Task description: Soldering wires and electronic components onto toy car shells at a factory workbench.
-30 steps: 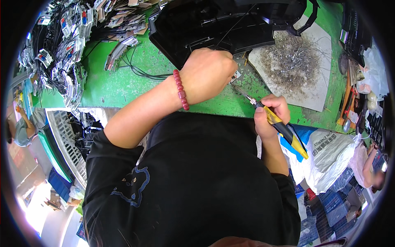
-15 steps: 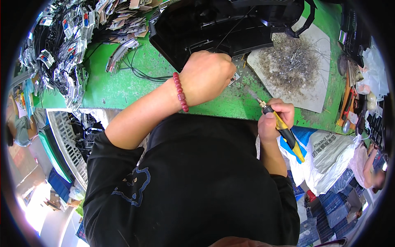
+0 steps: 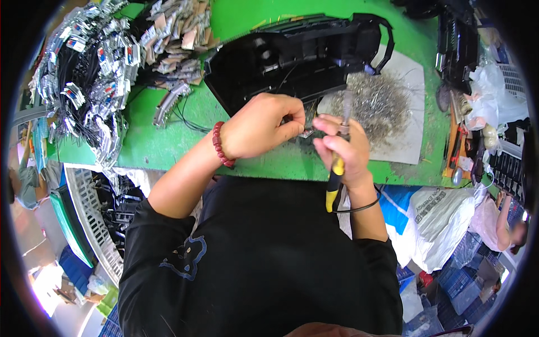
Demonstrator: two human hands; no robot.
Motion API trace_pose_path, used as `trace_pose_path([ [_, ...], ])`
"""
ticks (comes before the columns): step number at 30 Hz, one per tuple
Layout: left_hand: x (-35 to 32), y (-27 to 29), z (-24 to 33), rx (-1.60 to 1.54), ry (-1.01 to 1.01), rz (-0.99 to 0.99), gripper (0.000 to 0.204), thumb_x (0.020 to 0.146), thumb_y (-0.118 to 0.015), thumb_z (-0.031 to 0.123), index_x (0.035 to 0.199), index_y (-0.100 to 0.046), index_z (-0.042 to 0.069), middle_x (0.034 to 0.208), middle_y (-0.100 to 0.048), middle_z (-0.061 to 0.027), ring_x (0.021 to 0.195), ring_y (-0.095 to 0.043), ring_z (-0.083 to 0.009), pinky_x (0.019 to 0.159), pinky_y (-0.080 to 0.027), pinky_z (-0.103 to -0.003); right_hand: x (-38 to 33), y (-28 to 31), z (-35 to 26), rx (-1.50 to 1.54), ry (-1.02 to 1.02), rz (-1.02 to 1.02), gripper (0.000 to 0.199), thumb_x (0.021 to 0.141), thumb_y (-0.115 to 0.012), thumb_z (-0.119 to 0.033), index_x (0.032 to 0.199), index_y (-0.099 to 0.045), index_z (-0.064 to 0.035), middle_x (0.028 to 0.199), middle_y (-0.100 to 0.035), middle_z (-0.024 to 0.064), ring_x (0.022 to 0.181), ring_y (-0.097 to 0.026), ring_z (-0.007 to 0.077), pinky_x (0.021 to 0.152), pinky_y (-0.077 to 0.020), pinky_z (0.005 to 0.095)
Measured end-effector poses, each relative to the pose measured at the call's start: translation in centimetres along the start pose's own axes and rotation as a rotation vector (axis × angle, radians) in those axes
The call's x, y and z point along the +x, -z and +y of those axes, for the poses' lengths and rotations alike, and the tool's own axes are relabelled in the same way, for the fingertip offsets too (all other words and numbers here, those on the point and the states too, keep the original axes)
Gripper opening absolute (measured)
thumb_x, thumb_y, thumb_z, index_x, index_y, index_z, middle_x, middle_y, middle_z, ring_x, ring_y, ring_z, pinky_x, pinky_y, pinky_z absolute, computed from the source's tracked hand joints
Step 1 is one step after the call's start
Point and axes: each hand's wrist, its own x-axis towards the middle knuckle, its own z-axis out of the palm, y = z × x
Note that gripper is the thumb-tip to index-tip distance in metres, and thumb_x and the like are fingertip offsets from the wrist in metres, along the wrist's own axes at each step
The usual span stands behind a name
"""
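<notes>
A black long-sleeved top with a blue outline drawing at nine o'clock; a red bead bracelet circles the left wrist.

Seen from one head-worn fisheye camera, looking steeply down. Close over the green table, hands and lap. Edges bent toward the rim.

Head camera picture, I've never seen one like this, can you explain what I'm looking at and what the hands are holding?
The view comes from a fisheye camera worn on a person's head, looking down, so edges curve. The black shape below is their shirt. Their left hand, with a red bead bracelet, pinches a small part too hidden to identify. The right hand grips a yellow-and-black handled tool, apparently a soldering iron, tip up. On the green table lie a black plastic housing, a grey mat with metal scraps, and bundled cables with tags.
</notes>
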Motion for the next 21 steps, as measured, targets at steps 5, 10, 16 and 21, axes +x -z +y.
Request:
trace_pose_path([
  [5, -0.6, 1.3, 1.7, -0.023, 0.019, 0.085, 0.010, 0.076, -0.064, 0.006, 0.082, -0.060, -0.001, 0.082, -0.063, -0.0137, 0.078, -0.062, -0.0285, 0.070, -0.050, -0.035, 2.9, -1.4, -0.3, 0.063, 0.061, 0.174, 0.040, 0.068, -0.074, 0.000, 0.099, -0.053, -0.0138, 0.083, -0.064, 0.0058, 0.072, -0.066, 0.0261, 0.066, -0.0537, 0.0375],
  [10, -2.9, 1.4, 2.7, 0.334, -0.291, 0.272, 0.046, 0.067, -0.074, 0.008, 0.111, -0.061, 0.003, 0.121, -0.057, -0.0157, 0.113, -0.054, -0.0349, 0.095, -0.045, -0.044, 3.8, -1.3, -2.4, 0.077, 0.000, 0.244, 0.041, 0.074, -0.069, 0.008, 0.102, -0.045, -0.0093, 0.083, -0.065, 0.0123, 0.070, -0.067, 0.0264, 0.061, -0.0556, 0.0348],
  [16, -2.5, 0.9, 3.5, 0.656, -0.365, 0.496, 0.043, 0.065, -0.067, -0.005, 0.108, -0.064, -0.001, 0.107, -0.065, -0.0152, 0.095, -0.066, -0.0295, 0.080, -0.054, -0.035, 5.0, -1.9, -4.0, 0.101, -0.116, 0.397, 0.037, 0.071, -0.075, 0.003, 0.100, -0.052, -0.0040, 0.077, -0.065, 0.0106, 0.061, -0.064, 0.0222, 0.055, -0.0515, 0.0300],
  [21, -3.3, 2.6, 5.4, 0.604, -0.315, 0.512, 0.028, 0.075, -0.063, -0.002, 0.103, -0.065, 0.004, 0.079, -0.062, -0.0084, 0.062, -0.061, -0.0246, 0.053, -0.049, -0.035, 5.6, 1.4, -3.2, 0.293, -0.287, 0.551, 0.041, 0.079, -0.069, 0.006, 0.109, -0.044, -0.0052, 0.082, -0.064, 0.0095, 0.071, -0.061, 0.0136, 0.065, -0.0492, 0.0253],
])
